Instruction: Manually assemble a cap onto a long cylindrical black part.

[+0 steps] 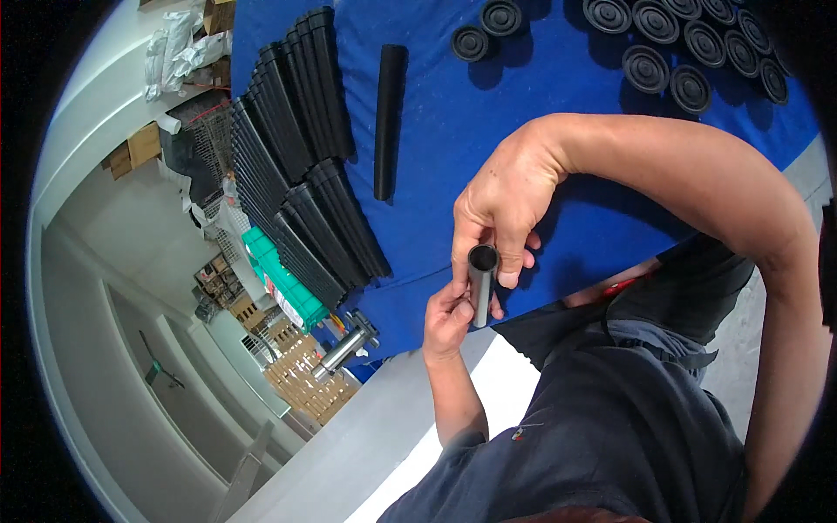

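Observation:
A short metal tube [480, 301] with a dark open end stands between my two hands at the near edge of the blue-covered table. My left hand [448, 321] is closed around its side, thumb and fingers pressing on it. My right hand [513, 196] reaches over from the right, its thumb and fingers gripping the tube near the open end. Some fingertips of the right hand are hidden behind the tube. Closest to the hands on the cloth is a single long black tube [390, 122], lying apart from the others.
Stacks of black tubes [309, 96] line the table's left side. A green box [284, 281] and a metal cylindrical fixture [347, 343] sit at the left edge. Several round black ribbed discs [656, 21] lie at the far right, with two more [471, 43] nearer the middle.

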{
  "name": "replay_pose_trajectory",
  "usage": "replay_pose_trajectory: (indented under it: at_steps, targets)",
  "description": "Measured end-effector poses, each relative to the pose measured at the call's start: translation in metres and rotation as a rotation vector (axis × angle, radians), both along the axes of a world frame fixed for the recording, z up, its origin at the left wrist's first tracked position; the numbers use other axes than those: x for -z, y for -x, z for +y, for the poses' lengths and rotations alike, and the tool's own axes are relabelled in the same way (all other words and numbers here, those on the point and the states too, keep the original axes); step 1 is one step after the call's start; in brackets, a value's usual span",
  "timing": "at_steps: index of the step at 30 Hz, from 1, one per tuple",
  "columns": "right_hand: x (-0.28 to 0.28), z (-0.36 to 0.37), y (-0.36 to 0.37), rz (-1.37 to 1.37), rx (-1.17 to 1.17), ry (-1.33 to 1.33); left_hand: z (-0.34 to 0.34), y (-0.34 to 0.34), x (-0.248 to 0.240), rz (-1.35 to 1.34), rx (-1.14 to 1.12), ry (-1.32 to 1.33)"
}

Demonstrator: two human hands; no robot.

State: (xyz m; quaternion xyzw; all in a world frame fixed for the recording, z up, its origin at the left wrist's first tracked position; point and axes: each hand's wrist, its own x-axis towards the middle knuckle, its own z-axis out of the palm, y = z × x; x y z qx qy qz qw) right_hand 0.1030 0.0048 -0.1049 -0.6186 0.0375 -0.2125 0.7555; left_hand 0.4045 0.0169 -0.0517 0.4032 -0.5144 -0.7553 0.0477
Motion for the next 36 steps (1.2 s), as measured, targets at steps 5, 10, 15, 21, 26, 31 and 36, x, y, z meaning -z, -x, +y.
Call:
replay_pose_trajectory:
  at_steps: [5,10,15,21,26,31,36]
  targets:
    - [0.001,0.0,-0.002,-0.03,-0.024,0.003,0.002,0.003,-0.001,-0.034,-0.018,-0.071]
    - [-0.002,0.001,0.0,-0.012,-0.037,0.045,0.004,0.015,0.001,0.053,-0.019,0.005]
    - [-0.001,0.0,-0.002,-0.042,-0.058,-0.003,-0.002,0.012,0.0,-0.024,-0.007,0.029]
    - [-0.006,0.001,0.001,-0.049,-0.021,0.007,-0.006,0.009,0.0,0.007,0.054,0.079]
    - [-0.003,0.001,0.0,-0.045,-0.015,-0.026,0.002,0.012,0.0,0.017,0.046,-0.004]
    - [-0.002,0.001,0.0,-0.029,-0.005,-0.013,0.003,0.012,0.001,0.083,0.011,-0.091]
    - [-0.004,-0.001,-0.003,-0.093,-0.001,0.015,0.009,0.014,0.006,0.165,0.016,-0.059]
